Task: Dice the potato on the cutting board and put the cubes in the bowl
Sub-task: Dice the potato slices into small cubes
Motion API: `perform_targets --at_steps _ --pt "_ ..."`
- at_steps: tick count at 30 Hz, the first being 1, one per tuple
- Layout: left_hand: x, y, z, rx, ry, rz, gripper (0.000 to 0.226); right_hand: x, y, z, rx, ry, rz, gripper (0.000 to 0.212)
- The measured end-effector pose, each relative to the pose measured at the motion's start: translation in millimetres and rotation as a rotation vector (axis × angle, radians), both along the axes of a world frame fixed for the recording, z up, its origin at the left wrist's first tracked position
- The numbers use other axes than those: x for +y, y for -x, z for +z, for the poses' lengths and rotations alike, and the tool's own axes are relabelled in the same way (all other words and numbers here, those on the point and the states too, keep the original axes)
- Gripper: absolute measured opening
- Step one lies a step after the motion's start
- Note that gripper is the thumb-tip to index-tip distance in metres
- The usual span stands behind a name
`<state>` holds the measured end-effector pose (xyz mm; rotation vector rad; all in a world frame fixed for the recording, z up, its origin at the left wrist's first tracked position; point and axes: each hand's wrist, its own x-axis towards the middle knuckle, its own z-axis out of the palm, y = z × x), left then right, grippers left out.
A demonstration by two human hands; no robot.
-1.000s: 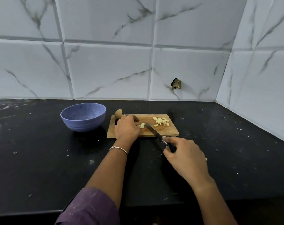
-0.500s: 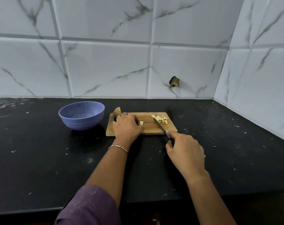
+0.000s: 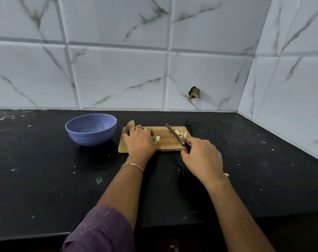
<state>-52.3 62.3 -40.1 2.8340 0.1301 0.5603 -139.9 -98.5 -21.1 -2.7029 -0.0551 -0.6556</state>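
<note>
A wooden cutting board [image 3: 165, 142] lies on the black counter. My left hand [image 3: 140, 141] rests curled over a potato piece at the board's left end; a pale cut bit [image 3: 157, 138] shows by its fingers. A brown potato half [image 3: 130, 125] sits at the board's far left corner. My right hand [image 3: 201, 159] grips the black handle of a knife [image 3: 173, 132], whose blade points up-left beside a pile of potato cubes [image 3: 181, 133] on the right of the board. The blue bowl [image 3: 91, 129] stands left of the board.
The black counter [image 3: 45, 170] is speckled with small white scraps. One pale potato bit [image 3: 226, 174] lies on it just right of my right wrist. Marble tiled walls [image 3: 118, 75] close the back and the right side.
The knife blade has swung from the board's middle over to the right, next to the pile of cubes. My left hand has stayed on the potato piece.
</note>
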Motion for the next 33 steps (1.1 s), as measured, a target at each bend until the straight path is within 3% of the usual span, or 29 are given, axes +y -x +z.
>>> perform_targets --at_steps 13,33 --pt "-6.3 -9.0 -0.3 0.057 0.116 -0.182 0.023 -0.4 -28.9 -1.0 0.108 -0.004 0.074 0.047" --pt "-6.8 -3.9 -1.5 -0.052 0.091 -0.07 0.016 11.0 -18.2 -16.9 0.08 0.018 0.164 0.048"
